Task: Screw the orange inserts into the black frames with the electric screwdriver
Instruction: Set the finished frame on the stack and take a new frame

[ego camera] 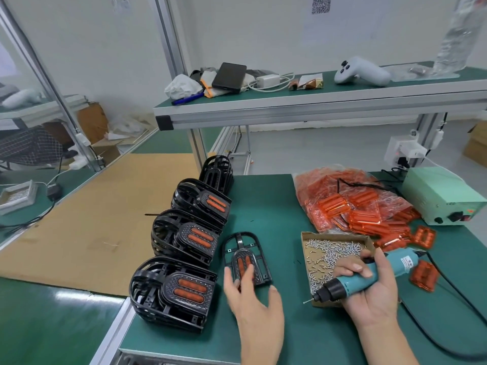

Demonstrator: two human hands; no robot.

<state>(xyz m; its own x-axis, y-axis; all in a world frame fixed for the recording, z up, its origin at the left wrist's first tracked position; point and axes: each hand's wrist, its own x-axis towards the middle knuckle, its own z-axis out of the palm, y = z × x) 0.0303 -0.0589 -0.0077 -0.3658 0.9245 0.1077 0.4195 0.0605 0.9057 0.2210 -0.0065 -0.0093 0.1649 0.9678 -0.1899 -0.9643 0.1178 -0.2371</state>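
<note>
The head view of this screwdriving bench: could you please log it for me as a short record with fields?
left hand: straight fingers resting on the black frame that lies flat on the green mat
right hand: grips the electric screwdriver, a screw on its bit
screw tray: cardboard, under the screwdriver
orange inserts: bagged, a few loose beside the bag
finished stacks: left of the frame
power box: far right
</note>
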